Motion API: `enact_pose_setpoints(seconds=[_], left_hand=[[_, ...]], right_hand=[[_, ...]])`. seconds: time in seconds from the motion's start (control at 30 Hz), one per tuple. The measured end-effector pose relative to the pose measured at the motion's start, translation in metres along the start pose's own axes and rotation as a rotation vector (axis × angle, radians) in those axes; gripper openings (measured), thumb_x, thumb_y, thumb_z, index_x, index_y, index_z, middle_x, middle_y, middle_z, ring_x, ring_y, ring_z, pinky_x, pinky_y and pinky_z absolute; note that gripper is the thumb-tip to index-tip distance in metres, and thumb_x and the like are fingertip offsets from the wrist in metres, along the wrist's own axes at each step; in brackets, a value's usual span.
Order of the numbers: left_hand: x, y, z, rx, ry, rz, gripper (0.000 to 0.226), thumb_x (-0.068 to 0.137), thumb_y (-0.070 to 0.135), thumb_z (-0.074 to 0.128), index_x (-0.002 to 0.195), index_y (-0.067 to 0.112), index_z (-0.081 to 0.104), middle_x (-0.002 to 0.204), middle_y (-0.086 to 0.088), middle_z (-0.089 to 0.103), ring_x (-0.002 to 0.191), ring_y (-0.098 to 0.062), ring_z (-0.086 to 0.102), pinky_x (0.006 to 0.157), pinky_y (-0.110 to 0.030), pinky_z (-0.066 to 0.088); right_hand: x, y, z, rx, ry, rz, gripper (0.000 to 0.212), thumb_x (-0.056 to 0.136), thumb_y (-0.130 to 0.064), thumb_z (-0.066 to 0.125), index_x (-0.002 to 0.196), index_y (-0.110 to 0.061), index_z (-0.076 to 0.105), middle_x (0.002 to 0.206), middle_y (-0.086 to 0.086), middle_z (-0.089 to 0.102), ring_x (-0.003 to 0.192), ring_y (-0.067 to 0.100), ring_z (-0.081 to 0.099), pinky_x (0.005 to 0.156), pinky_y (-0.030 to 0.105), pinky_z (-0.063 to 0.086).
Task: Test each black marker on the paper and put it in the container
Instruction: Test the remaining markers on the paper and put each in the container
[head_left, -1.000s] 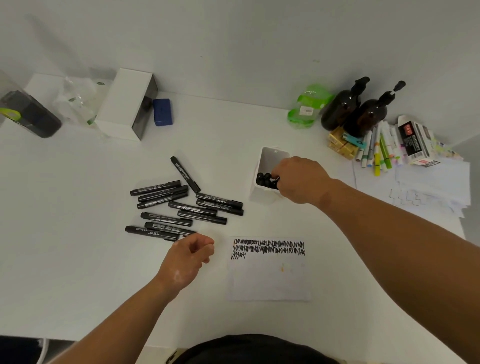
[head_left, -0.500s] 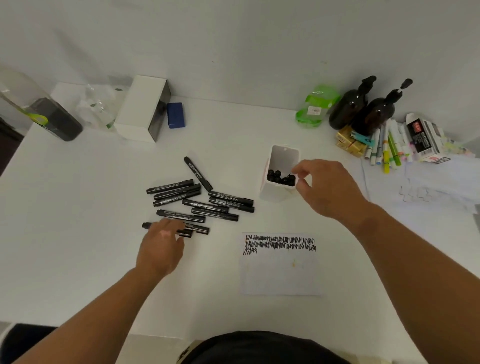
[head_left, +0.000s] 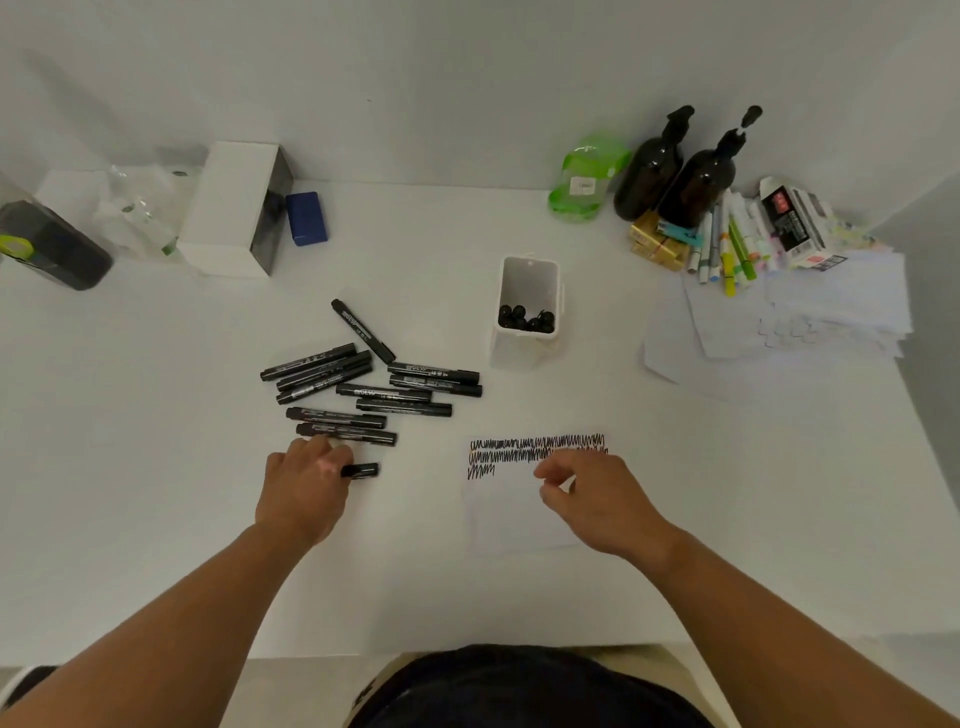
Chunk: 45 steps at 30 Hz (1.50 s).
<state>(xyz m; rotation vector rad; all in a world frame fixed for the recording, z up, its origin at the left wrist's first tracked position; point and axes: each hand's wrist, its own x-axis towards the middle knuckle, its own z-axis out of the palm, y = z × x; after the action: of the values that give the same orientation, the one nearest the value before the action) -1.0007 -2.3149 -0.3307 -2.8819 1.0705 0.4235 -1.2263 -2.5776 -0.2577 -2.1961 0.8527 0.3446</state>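
On the near left of the table (head_left: 156, 467), the left hand (head_left: 306, 486) lies over one marker (head_left: 363, 470), fingers curled down around its barrel so that only its right end pokes out. That marker sits just near of the pile (head_left: 363, 395), ten or so black markers lying flat in loose rows. Over the paper (head_left: 519, 519), near centre, hovers the right hand (head_left: 597, 499). Its fingers are loosely curled, thumb and forefinger close together, and they hold nothing. Black scribble (head_left: 535, 449) runs along the paper's far edge.

Such a marker is likely light, stiff and smooth, so it should lift with little force but may roll on the bare top. A hold round the middle of the barrel looks best, leaving the cap end free for the other hand.

Far of the paper stands the container (head_left: 519, 353), a white upright tub, well apart from both hands. Inside it several upright markers (head_left: 524, 319) crowd the near wall, dark round ends up; the far part holds nothing.
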Motion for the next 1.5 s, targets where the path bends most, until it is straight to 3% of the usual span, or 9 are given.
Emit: enact_pose_setpoints(seconds=[0.13, 0.4, 0.5, 0.6, 0.7, 0.83, 0.97, 1.13, 1.5], left_hand=[[-0.013, 0.031, -0.011, -0.241, -0.023, 0.004, 0.011, 0.094, 0.025, 0.062, 0.102, 0.018, 0.065, 0.093, -0.002, 0.066, 0.089, -0.028, 0.06, 0.078, -0.04, 0.048], [-0.04, 0.107, -0.056, -1.337, -0.304, -0.2, 0.016, 0.087, 0.007, 0.071, 0.099, 0.015, 0.064, 0.086, -0.012, 0.071, 0.082, -0.023, 0.072, 0.075, -0.035, 0.056], [-0.047, 0.116, -0.065, -1.578, -0.394, -0.24, 0.021, 0.086, -0.003, 0.068, 0.102, 0.01, 0.066, 0.092, -0.013, 0.074, 0.09, -0.03, 0.074, 0.082, -0.036, 0.059], [-0.049, 0.114, -0.065, -1.368, -0.388, -0.127, 0.022, 0.082, 0.0, 0.073, 0.095, 0.016, 0.068, 0.09, -0.005, 0.075, 0.089, -0.024, 0.071, 0.083, -0.032, 0.058], [-0.052, 0.113, -0.065, -0.931, -0.289, 0.142, 0.02, 0.085, 0.012, 0.07, 0.092, 0.028, 0.063, 0.079, 0.013, 0.067, 0.072, -0.005, 0.059, 0.065, -0.013, 0.044], [-0.055, 0.123, -0.062, -0.703, -0.349, 0.455, 0.013, 0.102, 0.027, 0.051, 0.109, 0.02, 0.06, 0.084, 0.008, 0.059, 0.073, -0.009, 0.053, 0.065, -0.016, 0.04], [-0.055, 0.135, -0.06, -0.716, -0.359, 0.468, 0.03, 0.106, 0.039, 0.037, 0.105, 0.015, 0.054, 0.082, 0.001, 0.059, 0.07, -0.013, 0.053, 0.065, -0.027, 0.045], [-0.059, 0.14, -0.044, -0.725, -0.357, 0.485, 0.022, 0.1, 0.054, 0.027, 0.097, 0.038, 0.043, 0.067, 0.016, 0.053, 0.062, -0.002, 0.054, 0.06, -0.014, 0.037], [-0.057, 0.146, -0.032, -0.725, -0.304, 0.486, 0.038, 0.098, 0.056, 0.032, 0.11, 0.031, 0.059, 0.056, 0.015, 0.045, 0.053, -0.003, 0.049, 0.054, -0.015, 0.032]], right_hand=[[-0.012, 0.008, 0.017, 0.062, -0.077, 0.041, 0.019, 0.094, -0.026, 0.067, 0.112, -0.028, 0.074, 0.095, -0.018, 0.069, 0.079, -0.012, 0.057, 0.069, 0.0, 0.036], [-0.029, -0.006, 0.036, 0.293, -0.244, 0.013, 0.04, 0.091, -0.048, 0.071, 0.128, -0.042, 0.056, 0.12, -0.018, 0.065, 0.11, -0.001, 0.061, 0.087, 0.02, 0.044], [-0.028, -0.012, 0.032, 0.44, -0.228, 0.013, 0.03, 0.092, -0.039, 0.073, 0.12, -0.036, 0.063, 0.099, -0.005, 0.073, 0.086, 0.004, 0.067, 0.075, 0.023, 0.049], [-0.028, -0.008, 0.021, 0.601, -0.128, 0.006, 0.014, 0.09, -0.021, 0.077, 0.102, -0.028, 0.076, 0.082, 0.007, 0.075, 0.068, 0.009, 0.067, 0.063, 0.028, 0.052], [-0.029, -0.004, 0.012, 0.681, -0.114, 0.013, 0.015, 0.085, -0.017, 0.082, 0.093, -0.03, 0.079, 0.071, 0.0, 0.072, 0.062, 0.005, 0.063, 0.059, 0.022, 0.05], [-0.033, -0.01, 0.015, 0.826, -0.125, 0.021, 0.01, 0.079, -0.026, 0.081, 0.089, -0.025, 0.077, 0.073, 0.002, 0.072, 0.065, 0.012, 0.063, 0.057, 0.023, 0.048], [-0.034, -0.019, 0.026, 0.902, -0.134, 0.016, 0.018, 0.077, -0.039, 0.077, 0.087, -0.025, 0.073, 0.066, 0.001, 0.065, 0.06, 0.012, 0.056, 0.053, 0.022, 0.044], [-0.036, -0.019, 0.047, 0.959, -0.033, 0.093, 0.029, 0.072, -0.041, 0.082, 0.076, -0.018, 0.066, 0.065, 0.013, 0.056, 0.049, 0.012, 0.044, 0.046, 0.023, 0.036], [-0.034, -0.006, 0.051, 1.073, -0.06, 0.051, 0.023, 0.08, -0.027, 0.077, 0.07, -0.016, 0.059, 0.052, 0.0, 0.046, 0.043, 0.012, 0.035, 0.044, 0.024, 0.031]])
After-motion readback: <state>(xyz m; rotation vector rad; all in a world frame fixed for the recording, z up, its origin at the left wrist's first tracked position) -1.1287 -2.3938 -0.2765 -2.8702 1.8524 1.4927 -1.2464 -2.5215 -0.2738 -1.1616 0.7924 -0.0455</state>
